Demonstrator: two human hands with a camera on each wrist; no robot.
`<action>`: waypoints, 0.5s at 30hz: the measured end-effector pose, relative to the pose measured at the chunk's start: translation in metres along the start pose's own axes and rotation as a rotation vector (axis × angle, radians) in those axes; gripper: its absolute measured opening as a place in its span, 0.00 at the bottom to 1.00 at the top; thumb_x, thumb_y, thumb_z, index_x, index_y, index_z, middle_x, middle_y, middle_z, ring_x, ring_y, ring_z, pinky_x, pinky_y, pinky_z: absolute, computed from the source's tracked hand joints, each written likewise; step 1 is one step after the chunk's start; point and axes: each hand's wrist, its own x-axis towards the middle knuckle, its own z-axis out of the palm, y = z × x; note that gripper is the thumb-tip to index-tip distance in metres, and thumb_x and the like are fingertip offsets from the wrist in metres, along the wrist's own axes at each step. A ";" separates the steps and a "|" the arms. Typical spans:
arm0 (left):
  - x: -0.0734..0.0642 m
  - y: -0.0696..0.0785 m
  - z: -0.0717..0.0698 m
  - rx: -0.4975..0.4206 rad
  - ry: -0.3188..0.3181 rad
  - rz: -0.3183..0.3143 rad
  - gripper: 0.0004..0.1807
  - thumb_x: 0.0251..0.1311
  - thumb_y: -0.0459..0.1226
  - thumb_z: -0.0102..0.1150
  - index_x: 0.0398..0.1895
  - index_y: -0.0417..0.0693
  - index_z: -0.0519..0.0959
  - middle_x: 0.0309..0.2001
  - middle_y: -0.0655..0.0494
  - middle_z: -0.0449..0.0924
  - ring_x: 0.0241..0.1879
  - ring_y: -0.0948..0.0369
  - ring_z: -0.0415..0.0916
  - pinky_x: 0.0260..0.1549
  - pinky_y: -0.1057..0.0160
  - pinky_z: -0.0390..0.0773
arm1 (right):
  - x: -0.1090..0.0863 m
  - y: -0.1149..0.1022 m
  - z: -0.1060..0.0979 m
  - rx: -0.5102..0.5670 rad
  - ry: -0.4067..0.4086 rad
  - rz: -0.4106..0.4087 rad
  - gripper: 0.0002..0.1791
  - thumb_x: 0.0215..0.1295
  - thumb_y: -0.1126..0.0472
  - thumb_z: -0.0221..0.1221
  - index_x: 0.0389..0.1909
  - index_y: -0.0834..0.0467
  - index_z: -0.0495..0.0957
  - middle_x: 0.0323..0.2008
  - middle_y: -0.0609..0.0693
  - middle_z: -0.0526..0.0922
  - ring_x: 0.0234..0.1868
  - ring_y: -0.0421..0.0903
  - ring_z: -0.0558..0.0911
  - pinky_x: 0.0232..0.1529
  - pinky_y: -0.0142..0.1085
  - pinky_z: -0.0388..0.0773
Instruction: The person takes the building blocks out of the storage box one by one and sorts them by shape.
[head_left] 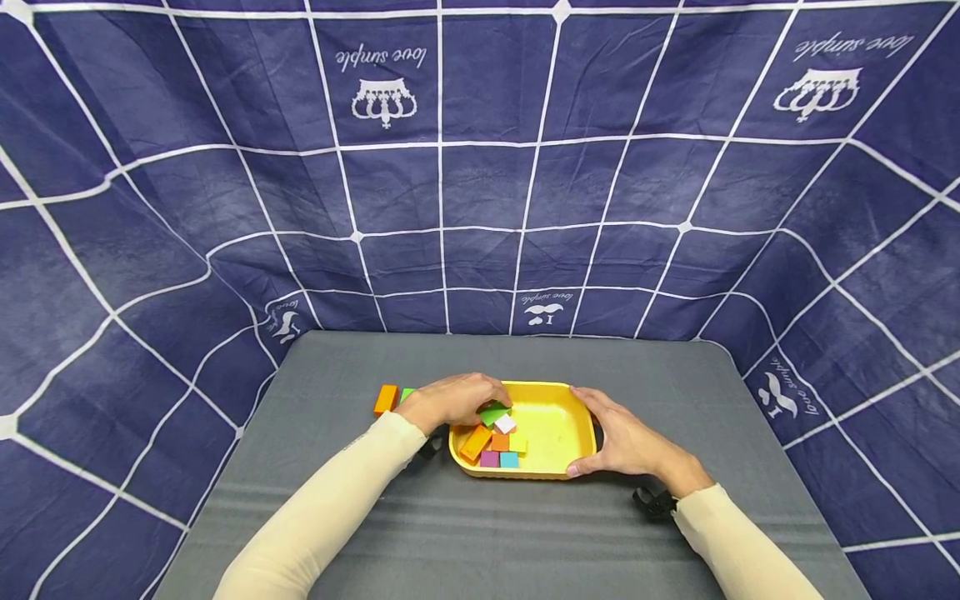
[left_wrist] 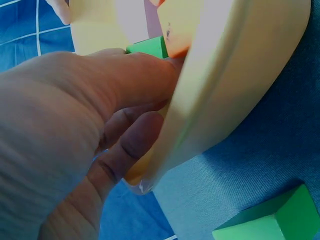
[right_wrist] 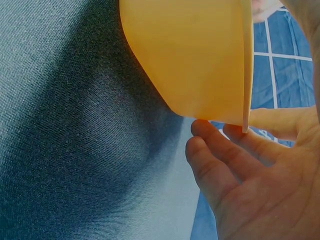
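Observation:
A shallow yellow tray (head_left: 557, 429) lies on the grey surface, with several coloured blocks in its left half. My left hand (head_left: 459, 400) reaches over the left rim, fingers bent down into the tray around a green block (head_left: 493, 414). In the left wrist view that green block (left_wrist: 150, 47) shows just past the hand, partly hidden by it. Close by are a white block (head_left: 506, 424), an orange block (head_left: 476, 444) and a purple block (head_left: 489, 459). My right hand (head_left: 633, 437) grips the tray's right end, thumb at the near corner and fingers along the far one.
Outside the tray, left of it, lie an orange block (head_left: 386, 400) and another green block (left_wrist: 270, 225), which the left forearm partly covers in the head view. A blue cloth with white lines (head_left: 487, 192) hangs behind and at both sides of the table (head_left: 525, 533).

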 end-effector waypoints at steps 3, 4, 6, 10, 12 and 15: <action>0.002 0.000 0.000 0.002 0.014 0.004 0.29 0.71 0.28 0.80 0.73 0.51 0.89 0.72 0.56 0.90 0.67 0.58 0.87 0.77 0.55 0.85 | 0.000 0.001 -0.001 -0.001 0.008 -0.002 0.79 0.47 0.28 0.89 0.92 0.63 0.62 0.87 0.63 0.71 0.84 0.66 0.77 0.83 0.68 0.76; 0.003 0.000 0.000 0.004 0.018 0.006 0.29 0.71 0.29 0.80 0.73 0.51 0.89 0.71 0.56 0.90 0.66 0.58 0.87 0.75 0.55 0.85 | 0.000 0.001 -0.001 0.000 0.011 -0.005 0.79 0.47 0.28 0.89 0.92 0.63 0.62 0.87 0.63 0.71 0.84 0.66 0.78 0.83 0.67 0.76; 0.004 -0.001 0.001 0.004 0.021 0.005 0.29 0.71 0.30 0.81 0.73 0.51 0.89 0.71 0.56 0.90 0.62 0.59 0.87 0.73 0.56 0.87 | 0.000 0.001 -0.001 0.002 0.013 -0.011 0.79 0.47 0.28 0.90 0.92 0.63 0.62 0.87 0.63 0.72 0.84 0.65 0.77 0.84 0.67 0.76; 0.005 -0.002 0.003 0.002 0.021 -0.003 0.29 0.71 0.31 0.81 0.74 0.53 0.88 0.70 0.57 0.90 0.57 0.60 0.84 0.67 0.59 0.87 | 0.001 0.002 0.000 0.004 0.012 -0.017 0.79 0.47 0.28 0.89 0.92 0.63 0.62 0.87 0.62 0.71 0.84 0.64 0.77 0.84 0.66 0.75; 0.005 -0.003 0.003 0.004 0.023 -0.006 0.29 0.71 0.32 0.81 0.74 0.53 0.88 0.69 0.58 0.90 0.56 0.61 0.83 0.65 0.60 0.87 | 0.000 0.003 0.000 0.003 0.010 -0.018 0.79 0.47 0.27 0.89 0.92 0.62 0.62 0.87 0.62 0.71 0.84 0.65 0.77 0.84 0.66 0.75; 0.003 -0.002 0.002 -0.005 0.035 0.000 0.29 0.71 0.32 0.81 0.74 0.53 0.88 0.69 0.57 0.89 0.53 0.61 0.82 0.62 0.61 0.87 | 0.001 0.003 0.000 0.002 0.007 -0.017 0.79 0.47 0.28 0.89 0.92 0.62 0.62 0.87 0.62 0.71 0.84 0.65 0.77 0.84 0.67 0.75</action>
